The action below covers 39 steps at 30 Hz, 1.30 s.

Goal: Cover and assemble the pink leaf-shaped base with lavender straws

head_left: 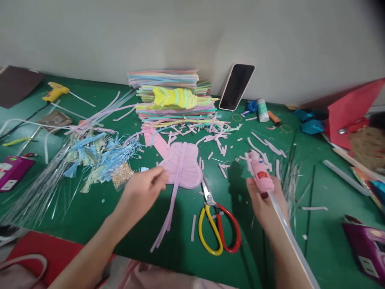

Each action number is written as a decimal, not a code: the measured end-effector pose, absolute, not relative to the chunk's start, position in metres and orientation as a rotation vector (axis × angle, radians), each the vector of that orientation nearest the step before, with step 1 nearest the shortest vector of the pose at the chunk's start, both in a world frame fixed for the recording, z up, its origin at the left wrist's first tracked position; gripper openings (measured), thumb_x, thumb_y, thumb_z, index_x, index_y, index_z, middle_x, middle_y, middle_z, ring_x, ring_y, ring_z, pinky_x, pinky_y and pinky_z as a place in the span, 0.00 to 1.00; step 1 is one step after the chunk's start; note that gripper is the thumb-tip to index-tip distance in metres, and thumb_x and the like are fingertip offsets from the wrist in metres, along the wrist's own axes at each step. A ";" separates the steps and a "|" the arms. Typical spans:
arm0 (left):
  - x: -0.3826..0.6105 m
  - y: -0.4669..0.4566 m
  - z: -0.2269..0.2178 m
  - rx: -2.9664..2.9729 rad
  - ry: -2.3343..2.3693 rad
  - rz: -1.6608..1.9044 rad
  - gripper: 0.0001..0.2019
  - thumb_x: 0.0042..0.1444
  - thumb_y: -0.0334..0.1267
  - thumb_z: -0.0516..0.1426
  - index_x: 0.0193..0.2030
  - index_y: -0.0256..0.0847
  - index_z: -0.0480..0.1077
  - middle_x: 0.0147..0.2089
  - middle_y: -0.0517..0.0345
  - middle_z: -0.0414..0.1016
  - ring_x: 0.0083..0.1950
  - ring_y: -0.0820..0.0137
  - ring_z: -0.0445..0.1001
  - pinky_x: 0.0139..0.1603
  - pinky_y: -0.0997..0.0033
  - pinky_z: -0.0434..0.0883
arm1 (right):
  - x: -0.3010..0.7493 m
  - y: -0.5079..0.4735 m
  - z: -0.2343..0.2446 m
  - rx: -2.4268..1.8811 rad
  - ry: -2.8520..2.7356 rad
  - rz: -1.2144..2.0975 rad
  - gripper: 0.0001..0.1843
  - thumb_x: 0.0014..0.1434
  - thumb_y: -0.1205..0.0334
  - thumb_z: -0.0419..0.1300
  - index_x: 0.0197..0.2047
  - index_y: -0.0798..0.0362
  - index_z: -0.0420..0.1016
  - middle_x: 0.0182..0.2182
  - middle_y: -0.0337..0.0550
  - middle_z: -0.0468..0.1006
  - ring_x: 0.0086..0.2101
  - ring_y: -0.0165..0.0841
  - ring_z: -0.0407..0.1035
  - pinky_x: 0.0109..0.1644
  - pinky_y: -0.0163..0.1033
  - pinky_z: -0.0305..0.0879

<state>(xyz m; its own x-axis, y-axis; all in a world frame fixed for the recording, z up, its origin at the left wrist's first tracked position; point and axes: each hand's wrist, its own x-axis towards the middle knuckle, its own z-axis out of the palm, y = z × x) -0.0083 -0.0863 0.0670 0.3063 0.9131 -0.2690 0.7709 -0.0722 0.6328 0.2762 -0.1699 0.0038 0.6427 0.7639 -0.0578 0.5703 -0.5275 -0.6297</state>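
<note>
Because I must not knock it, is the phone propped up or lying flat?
Propped up, tilted: the phone has its lower edge on the green table, its top leaning toward the wall.

A phone (237,87) leaned against the wall (192,32), with a bottle (262,111) near it. A purple box (18,168) lay far left, a second box (364,247) far right.

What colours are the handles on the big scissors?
One handle loop is yellow and the other loop is red, best seen in the head view.
</note>
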 end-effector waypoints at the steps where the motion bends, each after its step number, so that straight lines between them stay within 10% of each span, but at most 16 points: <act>1: -0.017 -0.079 0.064 1.926 1.608 0.240 0.17 0.63 0.48 0.48 0.31 0.41 0.70 0.28 0.59 0.74 0.27 0.70 0.68 0.30 0.72 0.60 | 0.283 -0.170 0.002 -2.378 -1.046 0.395 0.28 0.54 0.41 0.54 0.49 0.54 0.66 0.28 0.47 0.74 0.23 0.40 0.67 0.26 0.43 0.63; 7: -0.020 -0.059 0.046 1.981 1.698 0.129 0.19 0.63 0.49 0.49 0.50 0.39 0.70 0.42 0.52 0.75 0.41 0.62 0.73 0.39 0.68 0.66 | 0.324 -0.171 -0.016 -2.460 -1.440 0.076 0.31 0.56 0.50 0.47 0.55 0.64 0.63 0.46 0.68 0.71 0.46 0.56 0.68 0.43 0.55 0.66; 19: 0.045 0.001 0.032 2.278 1.690 -0.204 0.42 0.47 0.61 0.60 0.51 0.18 0.66 0.50 0.22 0.69 0.56 0.38 0.65 0.54 0.51 0.62 | 0.303 -0.163 0.003 -2.349 -1.518 -0.035 0.26 0.59 0.52 0.50 0.55 0.56 0.70 0.49 0.62 0.70 0.51 0.56 0.64 0.49 0.62 0.63; 25: 0.040 0.011 0.038 2.108 1.535 -0.110 0.28 0.46 0.61 0.60 0.38 0.34 0.68 0.42 0.37 0.75 0.49 0.44 0.72 0.46 0.56 0.67 | 0.231 -0.116 0.006 -1.809 -1.305 0.888 0.21 0.56 0.50 0.59 0.48 0.52 0.72 0.37 0.47 0.79 0.34 0.37 0.73 0.39 0.45 0.69; 31: 0.028 0.007 0.038 1.741 1.325 0.145 0.28 0.45 0.52 0.63 0.47 0.37 0.61 0.40 0.51 0.74 0.39 0.62 0.75 0.32 0.70 0.69 | 0.220 -0.071 -0.002 -1.714 -1.156 0.976 0.30 0.46 0.55 0.66 0.51 0.56 0.69 0.33 0.43 0.78 0.29 0.32 0.71 0.38 0.43 0.68; 39: 0.025 -0.016 0.075 1.420 0.932 0.334 0.27 0.46 0.48 0.66 0.50 0.38 0.69 0.48 0.50 0.76 0.49 0.62 0.75 0.47 0.66 0.72 | 0.216 -0.087 0.044 -1.367 -1.024 1.058 0.20 0.49 0.51 0.66 0.43 0.53 0.74 0.35 0.43 0.79 0.35 0.33 0.72 0.39 0.40 0.70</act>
